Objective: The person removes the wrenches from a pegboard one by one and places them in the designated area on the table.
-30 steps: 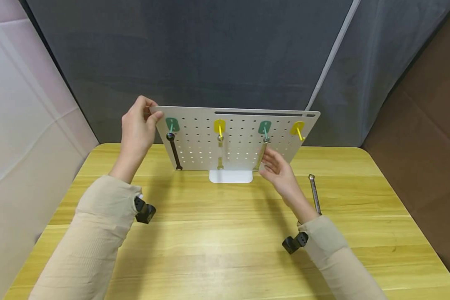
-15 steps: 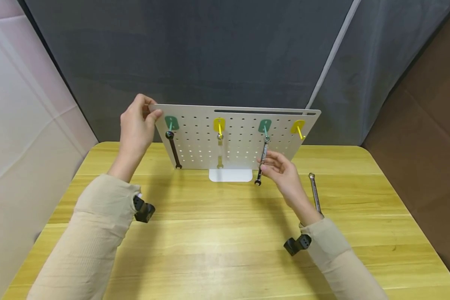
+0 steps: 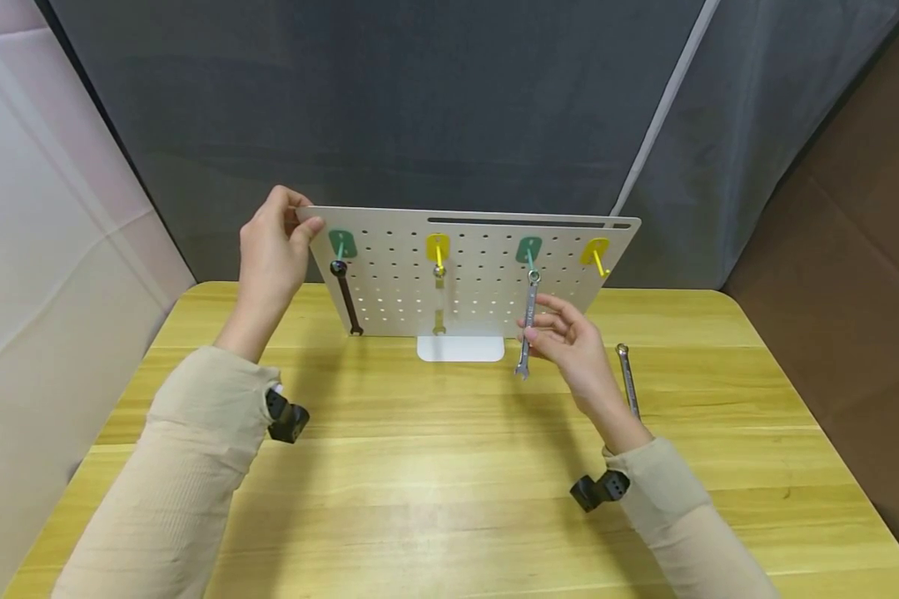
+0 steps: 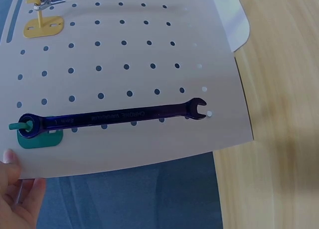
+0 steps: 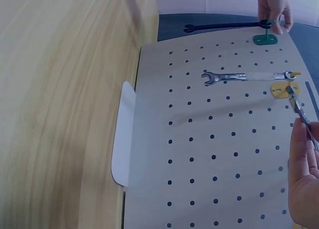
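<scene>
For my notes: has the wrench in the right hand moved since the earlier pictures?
Yes. In the head view, the wrench swung toward the person: its lower end, level with the white base a second ago, now shows below its front edge.

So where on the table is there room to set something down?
The widest bare patch is the table between the left sleeve and right sleeve, in front of the pegboard. Another lies between the loose wrench and the table's right edge. It's crowded at the pegboard, where the left hand grips a top corner and the right hand holds another wrench.
</scene>
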The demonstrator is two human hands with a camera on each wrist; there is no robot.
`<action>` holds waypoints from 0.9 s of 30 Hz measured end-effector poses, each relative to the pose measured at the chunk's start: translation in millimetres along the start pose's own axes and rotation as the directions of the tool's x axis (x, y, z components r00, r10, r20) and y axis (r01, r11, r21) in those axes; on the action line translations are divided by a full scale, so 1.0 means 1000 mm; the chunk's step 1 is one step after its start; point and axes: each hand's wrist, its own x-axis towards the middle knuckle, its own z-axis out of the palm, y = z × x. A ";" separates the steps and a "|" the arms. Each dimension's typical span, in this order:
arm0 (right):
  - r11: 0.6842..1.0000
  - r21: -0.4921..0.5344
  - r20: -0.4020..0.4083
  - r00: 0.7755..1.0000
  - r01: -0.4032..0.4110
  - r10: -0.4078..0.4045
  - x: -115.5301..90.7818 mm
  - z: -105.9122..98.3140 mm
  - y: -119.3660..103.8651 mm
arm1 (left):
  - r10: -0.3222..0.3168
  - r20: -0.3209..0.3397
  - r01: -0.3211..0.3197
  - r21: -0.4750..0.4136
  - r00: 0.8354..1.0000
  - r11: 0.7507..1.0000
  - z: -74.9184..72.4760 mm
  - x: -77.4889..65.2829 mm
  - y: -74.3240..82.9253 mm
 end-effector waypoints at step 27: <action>1.000 0.008 0.003 1.000 0.005 -0.005 -0.004 -0.005 -0.011 | 0.006 -0.006 -0.006 0.000 1.000 1.000 0.001 0.001 -0.001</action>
